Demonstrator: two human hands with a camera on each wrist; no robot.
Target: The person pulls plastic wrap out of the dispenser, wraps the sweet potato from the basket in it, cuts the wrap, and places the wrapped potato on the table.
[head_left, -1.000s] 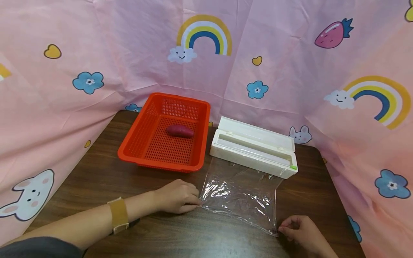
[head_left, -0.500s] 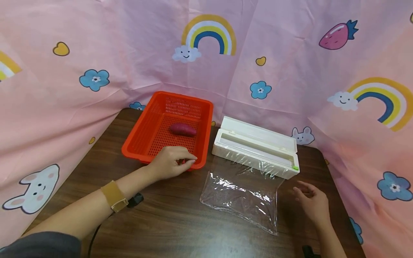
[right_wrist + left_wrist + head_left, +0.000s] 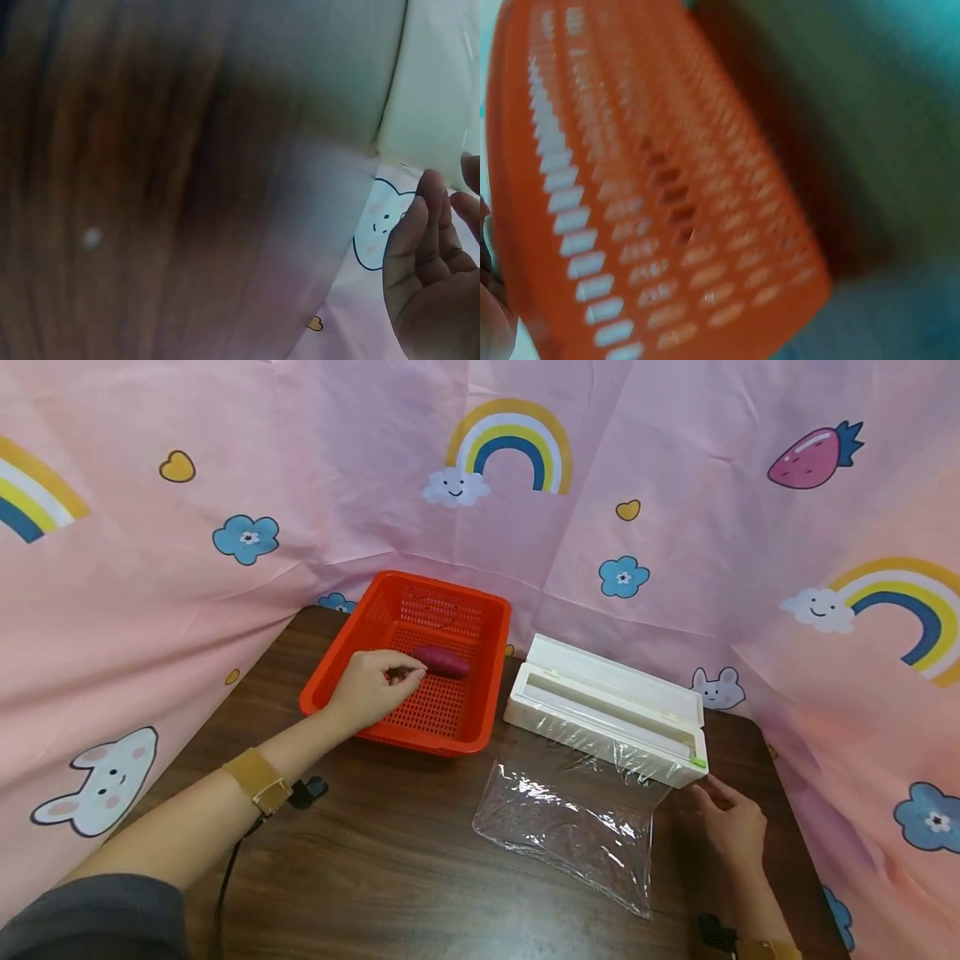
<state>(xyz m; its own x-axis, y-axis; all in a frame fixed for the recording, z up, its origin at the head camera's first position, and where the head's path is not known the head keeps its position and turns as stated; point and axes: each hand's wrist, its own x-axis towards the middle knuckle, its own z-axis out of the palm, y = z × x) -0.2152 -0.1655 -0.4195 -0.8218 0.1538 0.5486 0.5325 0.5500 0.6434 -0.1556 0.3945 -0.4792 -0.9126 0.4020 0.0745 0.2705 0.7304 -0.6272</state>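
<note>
My left hand [image 3: 369, 689] hangs over the red plastic basket [image 3: 457, 747], thumb and fingers apart and holding nothing. Its fingertips come close to the near end of a purple sweet potato [image 3: 447, 663] on the basket floor. In the left wrist view the basket's slotted wall [image 3: 705, 225] hides most of the hand. My right hand [image 3: 733, 827] is by the right end of a white cling film box [image 3: 577, 739], fingertips right at its lower corner. From the box a sheet of clear cling film [image 3: 570, 839] lies drawn out over the table. The right wrist view shows relaxed fingers [image 3: 409, 247] beside the box.
The box's lid [image 3: 615, 672] stands raised at the back, with the film roll [image 3: 607, 718] inside. A green cutter tab [image 3: 699, 762] sits at its right end. A dark wooden table [image 3: 390, 877] carries everything, and a patterned pink cloth [image 3: 525, 543] hangs behind it.
My left hand has let go of the film's left corner and moved up and over the basket. My right hand has left the right corner and moved up to the box's end.
</note>
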